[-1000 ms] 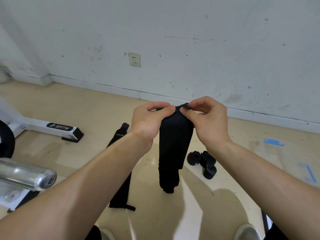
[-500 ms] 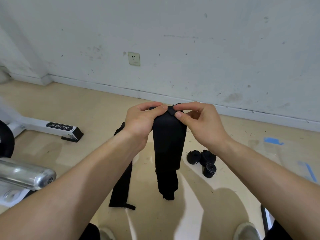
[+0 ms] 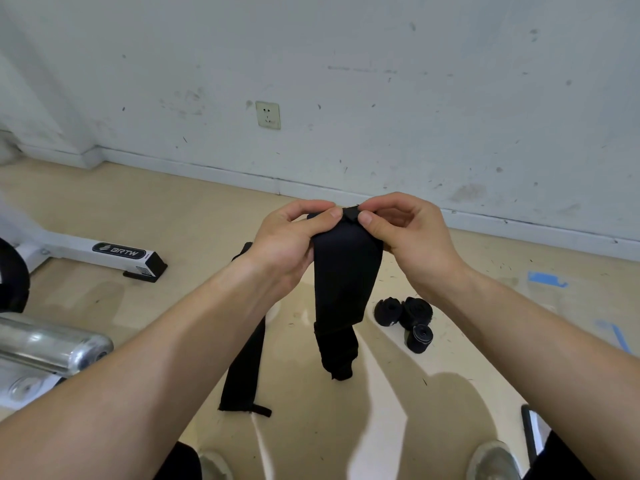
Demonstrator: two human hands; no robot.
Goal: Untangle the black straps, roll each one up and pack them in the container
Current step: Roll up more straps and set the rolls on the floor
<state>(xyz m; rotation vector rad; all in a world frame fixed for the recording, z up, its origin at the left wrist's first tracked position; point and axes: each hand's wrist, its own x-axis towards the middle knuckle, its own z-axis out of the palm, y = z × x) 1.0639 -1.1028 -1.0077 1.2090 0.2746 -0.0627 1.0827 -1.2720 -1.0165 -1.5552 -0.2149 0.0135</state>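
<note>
The strap (image 3: 346, 271) hangs at mid-frame, long axis vertical, its whole length below the grip. The left hand (image 3: 287, 247) and right hand (image 3: 412, 244) pinch its top end equally close, thumbs flanking the tab (image 3: 350, 213).

Both forearms (image 3: 156, 358) are bare right out to the frame edge. The left hand (image 3: 287, 244) and right hand (image 3: 412, 240) are bare too, with pretty short nails. Black trousers (image 3: 557, 459) peek in around 7 and 5 o'clock, with rounded light grey shoes (image 3: 491, 460) just inside them.
</note>
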